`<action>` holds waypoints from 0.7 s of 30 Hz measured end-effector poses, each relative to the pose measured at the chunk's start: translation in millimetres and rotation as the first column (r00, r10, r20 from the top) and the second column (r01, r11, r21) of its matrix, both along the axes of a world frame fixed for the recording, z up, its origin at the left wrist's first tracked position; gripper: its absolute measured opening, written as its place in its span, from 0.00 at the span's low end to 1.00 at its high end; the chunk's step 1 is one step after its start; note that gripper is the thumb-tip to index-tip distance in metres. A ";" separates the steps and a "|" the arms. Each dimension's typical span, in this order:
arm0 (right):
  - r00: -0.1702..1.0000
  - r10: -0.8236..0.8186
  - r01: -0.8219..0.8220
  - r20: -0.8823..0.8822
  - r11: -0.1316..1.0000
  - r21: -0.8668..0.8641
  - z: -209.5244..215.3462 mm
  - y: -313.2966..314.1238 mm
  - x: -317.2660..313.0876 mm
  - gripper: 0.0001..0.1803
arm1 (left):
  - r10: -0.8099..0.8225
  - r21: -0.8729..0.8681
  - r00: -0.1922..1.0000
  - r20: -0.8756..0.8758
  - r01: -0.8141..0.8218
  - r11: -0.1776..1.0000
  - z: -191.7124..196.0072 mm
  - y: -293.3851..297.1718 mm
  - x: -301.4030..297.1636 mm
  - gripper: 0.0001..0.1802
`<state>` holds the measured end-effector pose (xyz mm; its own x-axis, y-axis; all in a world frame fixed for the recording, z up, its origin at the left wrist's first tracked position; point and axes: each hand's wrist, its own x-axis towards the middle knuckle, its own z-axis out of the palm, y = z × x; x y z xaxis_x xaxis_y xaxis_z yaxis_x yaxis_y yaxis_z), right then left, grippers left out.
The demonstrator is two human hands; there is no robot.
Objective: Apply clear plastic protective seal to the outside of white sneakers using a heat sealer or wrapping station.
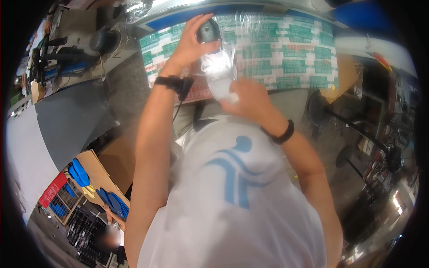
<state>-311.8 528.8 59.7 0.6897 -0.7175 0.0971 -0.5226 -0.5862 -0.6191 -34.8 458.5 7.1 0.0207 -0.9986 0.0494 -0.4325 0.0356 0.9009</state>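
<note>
A shoe last (208,36), dark grey-green with a round hole in its top, points away from me. A white shoe upper (217,73), shiny and partly wrinkled, covers its near part. My left hand (190,48) grips the dark far end, thumb on one side and fingers reaching round the other. At the near, narrow end my right hand (250,100) is closed on the white upper, slightly blurred. A small pale bit shows by its fingertips; I cannot make out what it is. All this is above a table surface (286,58) patterned in green and white.
A grey machine with a black round part (103,41) stands at the far left. Blue shoe-like pieces (79,172) lie in a cardboard box (105,176) at lower left, near another person (109,236). Dark metal stands (319,107) are at right.
</note>
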 end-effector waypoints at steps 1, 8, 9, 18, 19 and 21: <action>1.000 -0.002 0.002 0.014 1.000 0.009 7.5 6.7 -5.4 0.20 | -0.002 -0.006 1.000 -0.003 0.002 1.000 -0.8 0.2 1.8 0.50; 0.928 -0.230 0.200 0.293 0.971 0.129 -4.4 -14.2 -14.8 0.17 | 0.074 -0.044 0.997 0.029 -0.073 0.996 7.7 15.1 -20.6 0.57; 0.922 -0.236 0.205 0.305 0.970 0.132 -9.8 -20.8 -19.2 0.17 | 0.246 0.120 0.965 -0.090 -0.235 0.965 16.6 29.0 -38.5 0.58; 0.963 0.061 -0.105 0.262 0.982 0.154 -16.7 -14.7 -19.2 0.18 | 0.394 0.231 0.905 -0.159 -0.354 0.906 -6.7 54.7 -53.7 0.53; 0.969 0.042 -0.079 0.242 0.987 0.144 -19.5 -14.3 -15.3 0.18 | 0.402 0.252 0.898 -0.177 -0.354 0.901 -10.2 56.4 -52.0 0.53; 0.968 0.003 -0.036 0.251 0.991 0.128 -21.0 -16.9 -13.5 0.19 | 0.403 0.252 0.907 -0.119 -0.365 0.896 -4.0 50.8 -54.4 0.53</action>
<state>-325.3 511.9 38.7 0.6693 -0.7222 0.1746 -0.3309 -0.5001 -0.8003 -89.2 509.3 3.0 0.3938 -0.8957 -0.2068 -0.2180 -0.3095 0.9256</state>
